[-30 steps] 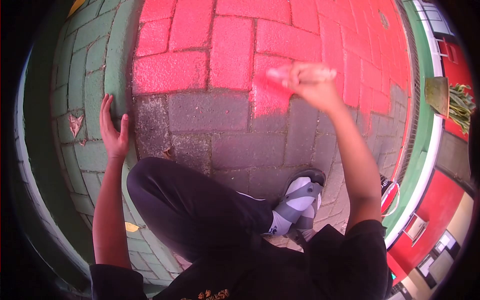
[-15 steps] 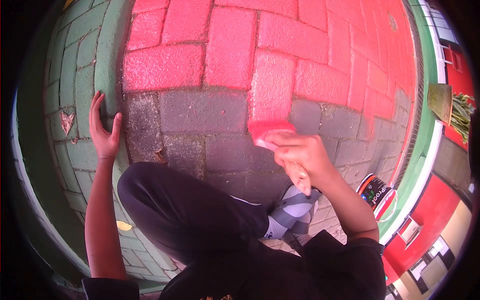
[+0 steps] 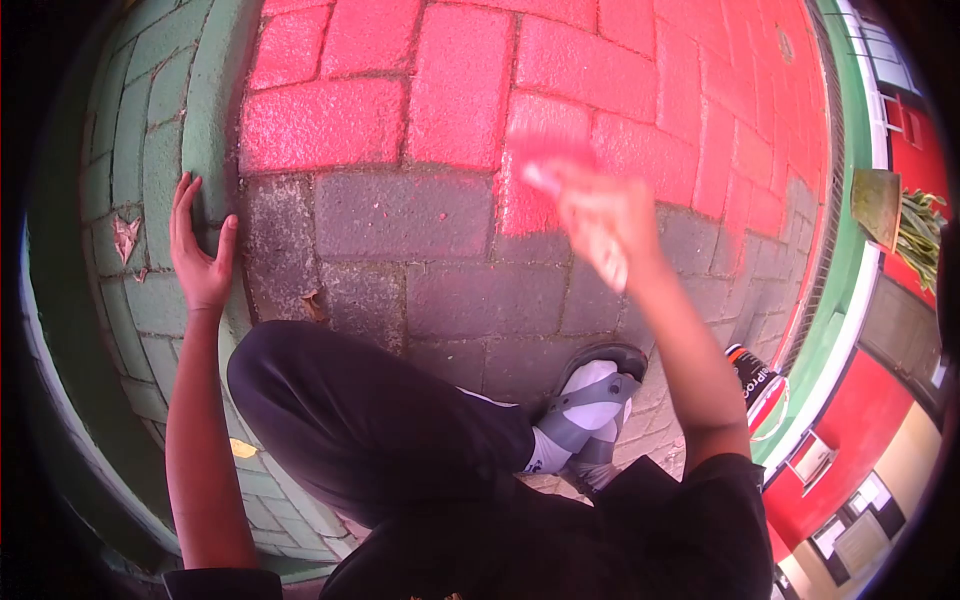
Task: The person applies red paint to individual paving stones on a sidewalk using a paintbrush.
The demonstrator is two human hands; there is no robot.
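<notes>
My right hand (image 3: 612,218) is closed around the handle of a paintbrush (image 3: 552,155), which is smeared by motion. Its red bristles lie over a red-painted brick at the edge of the painted paving (image 3: 460,85). Bare grey paving bricks (image 3: 400,217) border the red area on the near side. My left hand (image 3: 203,245) rests with fingers apart on the green-painted kerb (image 3: 212,120), touching its edge beside the grey bricks. A paint can (image 3: 757,385) with a white handle stands to the right, partly hidden behind my right forearm.
My bent knee (image 3: 290,370) and sandalled foot (image 3: 595,395) are close to the grey bricks. Dry leaves (image 3: 125,240) lie on the green bricks at left. At the far right are a potted plant (image 3: 880,210) and a red wall (image 3: 850,430).
My right hand has moved the paintbrush forward, away from my body, from the grey bricks onto the red brick. My left hand stays at the kerb.
</notes>
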